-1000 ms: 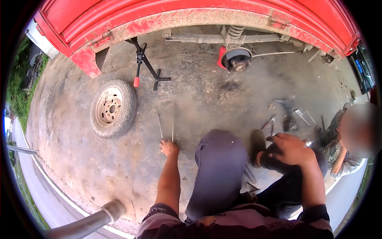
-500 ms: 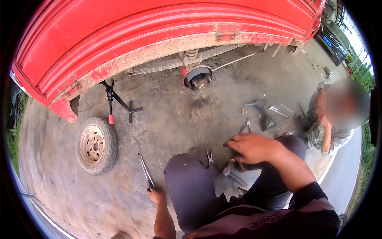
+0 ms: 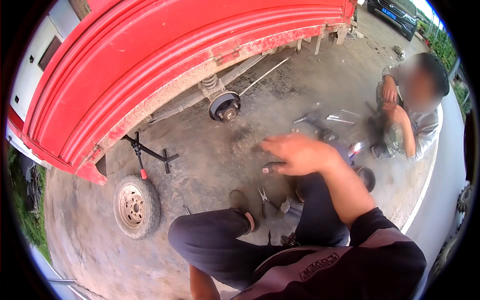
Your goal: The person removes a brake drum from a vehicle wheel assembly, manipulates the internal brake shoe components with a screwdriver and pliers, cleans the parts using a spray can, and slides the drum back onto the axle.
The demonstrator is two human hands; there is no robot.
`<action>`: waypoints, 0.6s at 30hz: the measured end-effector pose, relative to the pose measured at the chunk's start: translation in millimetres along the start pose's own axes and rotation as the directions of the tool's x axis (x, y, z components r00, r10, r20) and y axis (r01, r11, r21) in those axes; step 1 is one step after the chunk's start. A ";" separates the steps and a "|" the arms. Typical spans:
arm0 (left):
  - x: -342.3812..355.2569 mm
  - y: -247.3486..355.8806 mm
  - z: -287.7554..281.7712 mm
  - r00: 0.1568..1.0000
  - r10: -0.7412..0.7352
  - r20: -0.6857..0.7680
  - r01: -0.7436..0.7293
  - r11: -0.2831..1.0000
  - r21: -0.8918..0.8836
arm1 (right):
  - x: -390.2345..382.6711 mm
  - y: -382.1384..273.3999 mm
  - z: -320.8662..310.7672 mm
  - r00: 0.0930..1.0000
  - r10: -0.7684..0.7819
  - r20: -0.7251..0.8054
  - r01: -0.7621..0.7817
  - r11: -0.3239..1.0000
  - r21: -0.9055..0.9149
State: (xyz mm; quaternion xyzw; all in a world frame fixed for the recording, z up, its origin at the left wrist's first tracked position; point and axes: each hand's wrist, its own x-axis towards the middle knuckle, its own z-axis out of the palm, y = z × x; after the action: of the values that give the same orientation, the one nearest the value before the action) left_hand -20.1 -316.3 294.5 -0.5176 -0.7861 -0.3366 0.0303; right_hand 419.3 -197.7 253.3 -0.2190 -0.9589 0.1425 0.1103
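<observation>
My right hand (image 3: 300, 154) is over my bent right knee, fingers stretched out to the left and fingertips dark with grime. No tool shows in it. My left forearm (image 3: 202, 284) goes down beside my left thigh, which hides the hand. Just past that knee the tip of a long metal tool (image 3: 186, 210) shows on the ground. Between my feet lie open long-nosed pliers (image 3: 267, 202) and a grey metal tool (image 3: 291, 206). Ahead, a bare wheel hub with its drum (image 3: 225, 107) sits under the red vehicle body (image 3: 165, 65).
A removed wheel (image 3: 136, 206) stands at left near a black stand with a red-tipped handle (image 3: 143, 162). Wrenches (image 3: 340, 119) and a power tool (image 3: 320, 125) lie at right. Another person (image 3: 410, 115) squats beyond them. A dark car (image 3: 396, 15) is parked at far right.
My view has turned, so the scene sits tilted. My left hand, earlier seen at the long tool's dark handle, is now behind my thigh. My right hand stays above the right knee.
</observation>
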 end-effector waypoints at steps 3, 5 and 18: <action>6.2 -2.0 4.9 0.953 0.304 0.012 -0.303 0.949 0.088 | -39.0 15.9 2.8 0.875 0.074 -0.478 0.105 0.936 0.336; -32.8 -60.1 48.6 0.986 0.163 0.035 -0.165 0.983 0.078 | -77.6 22.8 5.6 0.654 0.437 -0.618 0.105 0.756 0.646; -21.1 64.3 36.5 0.933 0.346 0.095 -0.353 0.933 0.069 | -308.5 48.7 277.1 0.026 0.943 0.332 -0.208 -0.319 0.924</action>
State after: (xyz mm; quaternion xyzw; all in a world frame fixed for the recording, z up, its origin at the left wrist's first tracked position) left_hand 54.3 -297.3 290.0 -0.6607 -0.6956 -0.2708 0.0797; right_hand 633.8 -357.3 -67.4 -0.6766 -0.2060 0.5754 0.4107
